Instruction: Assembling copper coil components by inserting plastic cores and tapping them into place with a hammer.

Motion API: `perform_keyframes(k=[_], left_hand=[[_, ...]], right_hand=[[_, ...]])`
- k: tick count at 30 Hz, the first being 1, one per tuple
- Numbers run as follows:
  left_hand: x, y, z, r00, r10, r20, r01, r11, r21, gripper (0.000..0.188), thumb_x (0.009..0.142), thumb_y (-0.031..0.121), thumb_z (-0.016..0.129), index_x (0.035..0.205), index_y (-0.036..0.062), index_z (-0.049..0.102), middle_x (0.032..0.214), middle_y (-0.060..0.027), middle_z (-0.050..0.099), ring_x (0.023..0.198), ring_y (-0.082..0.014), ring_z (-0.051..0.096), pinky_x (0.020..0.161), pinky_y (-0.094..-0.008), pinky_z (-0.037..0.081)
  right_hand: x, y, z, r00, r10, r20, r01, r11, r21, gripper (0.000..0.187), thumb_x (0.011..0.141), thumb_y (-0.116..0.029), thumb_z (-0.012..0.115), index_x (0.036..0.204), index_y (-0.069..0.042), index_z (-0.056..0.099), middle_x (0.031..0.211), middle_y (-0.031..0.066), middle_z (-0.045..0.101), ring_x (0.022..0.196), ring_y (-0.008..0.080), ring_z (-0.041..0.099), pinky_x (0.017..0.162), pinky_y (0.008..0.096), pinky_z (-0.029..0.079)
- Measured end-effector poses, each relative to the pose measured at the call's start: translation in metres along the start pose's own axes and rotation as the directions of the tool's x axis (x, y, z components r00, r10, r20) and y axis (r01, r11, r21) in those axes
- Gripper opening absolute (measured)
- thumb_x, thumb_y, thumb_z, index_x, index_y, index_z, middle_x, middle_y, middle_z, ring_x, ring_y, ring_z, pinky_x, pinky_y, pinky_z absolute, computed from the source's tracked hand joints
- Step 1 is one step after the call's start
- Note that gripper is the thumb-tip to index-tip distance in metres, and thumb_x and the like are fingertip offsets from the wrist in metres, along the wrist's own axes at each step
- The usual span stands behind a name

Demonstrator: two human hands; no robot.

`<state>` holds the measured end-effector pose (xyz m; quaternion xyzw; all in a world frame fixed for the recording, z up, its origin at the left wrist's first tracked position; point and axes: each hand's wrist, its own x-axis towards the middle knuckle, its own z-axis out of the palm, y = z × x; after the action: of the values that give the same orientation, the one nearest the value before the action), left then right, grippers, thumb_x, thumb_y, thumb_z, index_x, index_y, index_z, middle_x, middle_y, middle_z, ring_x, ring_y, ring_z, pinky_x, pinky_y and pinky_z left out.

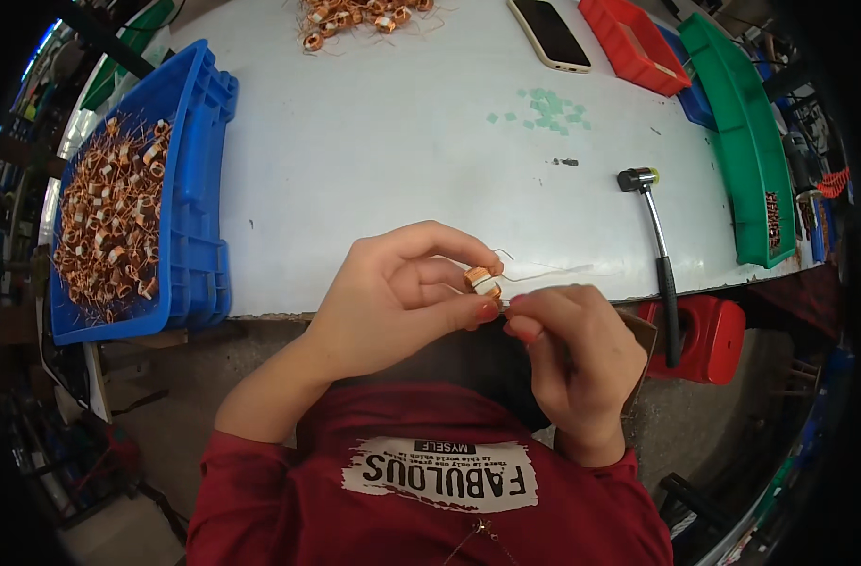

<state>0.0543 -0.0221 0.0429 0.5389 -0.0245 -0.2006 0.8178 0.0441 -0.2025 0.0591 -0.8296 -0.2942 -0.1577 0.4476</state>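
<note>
Head view: just off the dial's centre, the left hand [379, 297] pinches a coil [483, 280] between thumb and fingertips, fingers loosely curled. At the coil's 4 o'clock, the right hand [586, 354] has thumb and fingertips nearly together; whether they grip a wire cannot be told. At 6 o'clock, the shirt [289, 505] carries upside-down lettering on a white patch [440, 453]. A blue bin [199, 189] stands at 9, a hammer [658, 241] lies at 3.

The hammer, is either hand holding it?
No, the hammer rests on the table while the left hand and right hand are at a copper coil.
</note>
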Motion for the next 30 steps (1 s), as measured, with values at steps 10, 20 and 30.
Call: perform_keyframes(k=[10,20,30], left_hand=[[-0.008,-0.021,-0.004,0.982,0.178,-0.063,-0.183,0.979,-0.092,0.026,0.083,-0.007,0.061,0.108,-0.0038,0.053,0.103,-0.0145,0.060,0.097,-0.0201,0.062,0.083,-0.0269,0.053],[-0.015,-0.018,-0.001,0.973,-0.223,-0.054,0.184,0.898,-0.399,0.029,0.086,0.000,0.059,0.113,-0.0047,0.050,0.112,-0.0237,0.058,0.098,-0.0317,0.064,0.080,-0.0304,0.056],[-0.033,-0.021,-0.022,0.988,-0.117,0.102,0.151,0.885,-0.441,0.032,0.082,-0.001,0.065,0.111,-0.0054,0.055,0.104,-0.0210,0.062,0.087,-0.0277,0.066,0.072,-0.0274,0.057]], right_hand=[[-0.015,0.003,0.020,0.939,-0.338,0.069,0.345,0.927,-0.146,0.012,0.078,-0.003,0.068,0.088,0.002,0.063,0.078,0.0108,0.061,0.063,0.0179,0.057,0.056,0.0272,0.050],[-0.019,0.002,0.029,0.846,-0.473,0.248,0.531,0.794,-0.295,0.020,0.076,-0.012,0.073,0.089,0.000,0.063,0.078,0.0099,0.061,0.062,0.0166,0.055,0.053,0.0258,0.047],[-0.059,0.024,0.004,0.992,-0.040,-0.116,0.042,0.999,0.010,0.035,0.069,0.001,0.071,0.102,-0.007,0.064,0.076,0.0052,0.058,0.057,0.0127,0.047,0.051,0.0207,0.037]])
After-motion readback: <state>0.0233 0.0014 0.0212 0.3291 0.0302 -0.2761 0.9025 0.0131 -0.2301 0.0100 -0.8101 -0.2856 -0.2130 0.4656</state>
